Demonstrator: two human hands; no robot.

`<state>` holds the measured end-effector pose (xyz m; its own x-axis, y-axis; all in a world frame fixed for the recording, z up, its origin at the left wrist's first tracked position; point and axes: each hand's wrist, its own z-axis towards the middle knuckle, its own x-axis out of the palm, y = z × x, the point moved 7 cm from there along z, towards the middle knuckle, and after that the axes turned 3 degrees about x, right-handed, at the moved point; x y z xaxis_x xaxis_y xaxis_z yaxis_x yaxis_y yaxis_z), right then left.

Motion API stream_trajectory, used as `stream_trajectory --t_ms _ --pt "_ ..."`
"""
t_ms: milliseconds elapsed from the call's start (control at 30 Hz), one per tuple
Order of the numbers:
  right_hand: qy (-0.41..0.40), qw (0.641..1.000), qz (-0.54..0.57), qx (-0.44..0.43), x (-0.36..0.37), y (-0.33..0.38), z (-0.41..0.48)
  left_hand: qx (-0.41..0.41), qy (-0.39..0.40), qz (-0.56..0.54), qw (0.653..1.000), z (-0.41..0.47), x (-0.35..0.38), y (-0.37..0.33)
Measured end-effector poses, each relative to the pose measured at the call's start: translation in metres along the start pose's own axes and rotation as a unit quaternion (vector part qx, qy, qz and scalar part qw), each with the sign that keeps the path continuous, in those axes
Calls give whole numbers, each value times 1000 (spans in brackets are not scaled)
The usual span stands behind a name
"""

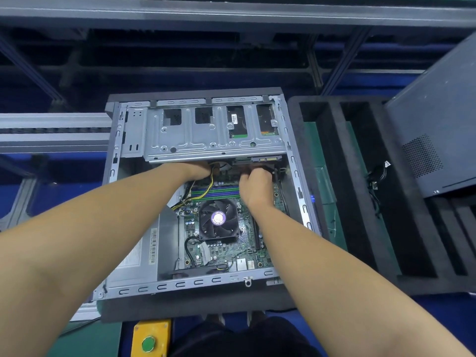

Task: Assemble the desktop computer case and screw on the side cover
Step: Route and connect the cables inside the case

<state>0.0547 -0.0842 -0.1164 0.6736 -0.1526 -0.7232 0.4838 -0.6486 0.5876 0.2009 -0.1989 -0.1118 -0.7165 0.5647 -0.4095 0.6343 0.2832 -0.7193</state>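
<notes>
The open desktop case (116,161) lies flat in front of me, its motherboard and black CPU fan (219,219) exposed. A grey metal drive cage (206,132) spans the far half. My left hand (195,171) reaches under the cage's near edge, its fingers hidden among the cables. My right hand (257,181) is curled beside it, closed around something dark below a connector; what it grips is not clear. The dark side cover (438,119) leans at the far right.
A black foam tray (334,176) with long slots sits right of the case, a loose black cable (376,181) lying on it. A yellow box with a green button (149,341) is at the near edge. Grey conveyor rails (51,132) run on the left.
</notes>
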Motion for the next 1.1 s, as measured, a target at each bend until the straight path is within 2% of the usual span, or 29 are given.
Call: stream_trajectory --t_ms 33,67,267,367,500,567,633,700,833,900,967,1033,1100 --pt "2 1000 -9 -3 -1 2 -1 -1 40 118 992 -10 5 -3" --pt "1 1000 -18 -10 -2 3 -2 -38 23 107 993 -11 2 9" --pt "35 996 -84 -21 -6 11 -11 0 24 247 969 -34 3 3" --pt "98 988 -120 -12 -4 13 -20 15 71 363 929 -51 9 -2" --pt "185 961 -202 -43 0 14 -38 22 87 465 881 -80 12 -12" --pt "208 946 -240 -57 -3 14 -45 42 65 506 859 -95 17 -22" --pt "218 940 -253 -71 -9 15 -53 80 0 525 847 -111 23 -42" --pt "212 942 -243 -90 -21 20 -61 126 -38 518 845 -122 31 -64" --pt "204 961 -163 -94 -57 24 -71 192 -13 431 882 -130 56 -93" --pt "227 969 -45 -87 -73 19 -76 216 -17 381 899 -128 63 -107" --pt "245 959 123 -78 -91 17 -81 242 -38 316 917 -124 64 -124" --pt "212 947 229 -77 -114 11 -76 266 -50 247 930 -122 66 -144" --pt "166 943 276 -82 -137 -3 -67 292 -40 189 937 -121 80 -163"
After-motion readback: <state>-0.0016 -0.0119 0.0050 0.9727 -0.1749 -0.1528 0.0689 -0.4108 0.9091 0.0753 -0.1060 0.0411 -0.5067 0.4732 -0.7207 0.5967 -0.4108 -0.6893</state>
